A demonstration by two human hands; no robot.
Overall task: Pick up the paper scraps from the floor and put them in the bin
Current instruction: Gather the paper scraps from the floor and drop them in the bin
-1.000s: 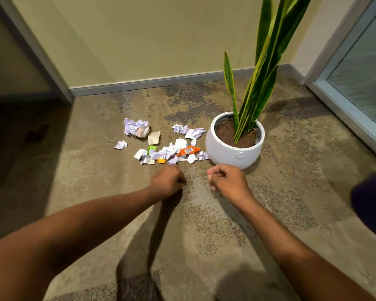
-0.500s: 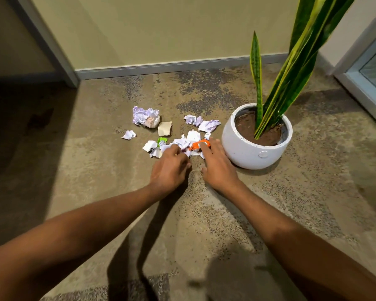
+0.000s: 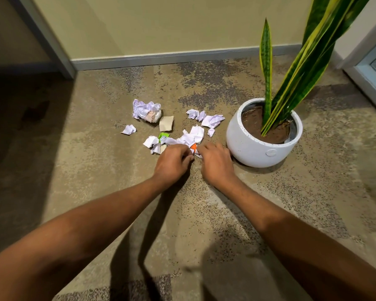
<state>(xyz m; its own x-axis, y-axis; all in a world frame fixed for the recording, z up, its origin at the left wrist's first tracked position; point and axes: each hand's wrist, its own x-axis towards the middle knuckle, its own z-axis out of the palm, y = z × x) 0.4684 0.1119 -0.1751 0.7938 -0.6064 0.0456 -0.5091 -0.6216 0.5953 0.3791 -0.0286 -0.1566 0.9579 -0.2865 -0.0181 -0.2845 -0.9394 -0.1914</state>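
Several crumpled white paper scraps lie scattered on the carpet beside a plant pot, with a green scrap, an orange scrap and a big crumpled ball among them. My left hand rests at the near edge of the pile, its fingers curled over white scraps. Just to its right, my right hand lies on the scraps beside the orange piece, its fingertips hidden under the hand. No bin is in view.
A white round pot with a tall snake plant stands right of the pile, close to my right hand. A wall with a grey skirting board runs behind. A glass door frame is at far right.
Both hands have moved forward from bare carpet onto the near edge of the scrap pile and closed in toward each other around the orange piece.
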